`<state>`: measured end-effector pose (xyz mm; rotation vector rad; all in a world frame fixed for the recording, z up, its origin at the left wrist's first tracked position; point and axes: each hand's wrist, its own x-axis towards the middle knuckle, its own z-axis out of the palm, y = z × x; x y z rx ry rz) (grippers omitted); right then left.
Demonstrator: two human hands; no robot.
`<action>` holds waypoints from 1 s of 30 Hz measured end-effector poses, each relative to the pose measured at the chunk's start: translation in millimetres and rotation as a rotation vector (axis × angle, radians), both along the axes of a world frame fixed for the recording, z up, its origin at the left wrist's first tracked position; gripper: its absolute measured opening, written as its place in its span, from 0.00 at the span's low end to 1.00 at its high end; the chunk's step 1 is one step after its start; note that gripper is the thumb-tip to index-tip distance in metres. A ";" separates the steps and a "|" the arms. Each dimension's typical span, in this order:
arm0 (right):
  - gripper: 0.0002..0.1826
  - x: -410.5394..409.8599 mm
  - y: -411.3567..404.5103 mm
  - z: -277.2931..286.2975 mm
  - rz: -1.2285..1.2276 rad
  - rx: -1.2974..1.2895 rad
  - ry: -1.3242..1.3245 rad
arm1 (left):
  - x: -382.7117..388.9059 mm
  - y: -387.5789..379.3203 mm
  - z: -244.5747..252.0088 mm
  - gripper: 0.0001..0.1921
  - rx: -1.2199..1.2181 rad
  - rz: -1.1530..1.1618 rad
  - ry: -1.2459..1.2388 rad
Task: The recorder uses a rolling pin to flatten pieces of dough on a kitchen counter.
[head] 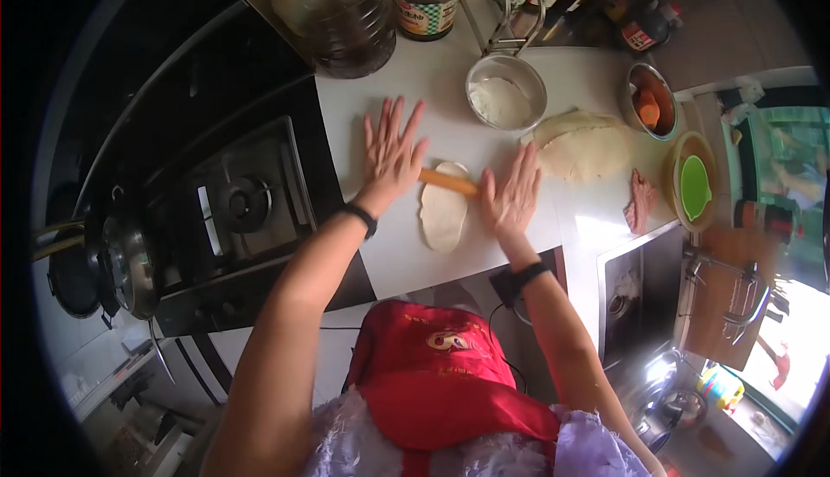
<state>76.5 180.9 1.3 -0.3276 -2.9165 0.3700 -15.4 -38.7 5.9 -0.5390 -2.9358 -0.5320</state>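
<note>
A wooden rolling pin (449, 182) lies across the upper part of an oval sheet of dough (443, 217) on the white countertop (395, 243). My left hand (392, 156) is laid flat over the pin's left end, fingers straight and spread. Over the right end rests my right hand (512, 195), its fingers extended and thumb apart. Both palms hide the pin's ends; neither hand's fingers curl round it. Beyond my right hand sits a pile of dough sheets (583, 146). A metal bowl of flour (499, 101) stands behind the pin.
Left is a gas stove (243, 204). At the back stand a large plastic jug (350, 29), a labelled jar (425, 16) and bottles (645, 26). Rightward are a metal bowl with an orange item (648, 107), a basin with a green bowl (695, 188), a cloth (640, 201) and a sink (642, 289).
</note>
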 end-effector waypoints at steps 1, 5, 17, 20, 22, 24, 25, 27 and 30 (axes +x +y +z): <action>0.44 24.9 -3.1 1.3 0.089 -0.046 -0.061 | 25.1 -9.3 6.5 0.35 -0.061 -0.090 0.011; 0.46 113.2 -14.3 20.3 0.336 -0.134 -0.233 | 123.1 -51.7 13.0 0.37 -0.023 -0.187 -0.227; 0.39 -15.1 22.1 -2.2 0.125 -0.007 -0.026 | -15.0 19.8 10.6 0.35 -0.051 -0.082 -0.077; 0.37 -30.3 28.9 -4.3 0.065 0.067 0.041 | -42.6 35.1 0.7 0.34 -0.044 -0.026 -0.061; 0.38 -40.3 28.0 -7.0 0.035 0.063 0.055 | -60.5 39.3 -8.4 0.34 -0.035 0.005 -0.032; 0.39 -37.1 25.6 -7.3 0.001 0.060 0.068 | -65.0 39.6 -11.5 0.34 -0.051 0.012 -0.006; 0.40 -31.7 23.5 -7.0 0.026 0.070 0.063 | -63.3 39.7 -10.7 0.35 -0.065 0.019 0.013; 0.42 -13.8 20.7 -5.0 0.041 0.075 0.070 | -23.1 21.8 -7.2 0.35 -0.097 -0.018 -0.029; 0.44 49.7 7.8 10.3 0.175 -0.025 -0.034 | 54.6 -8.9 -3.3 0.36 -0.063 -0.059 -0.104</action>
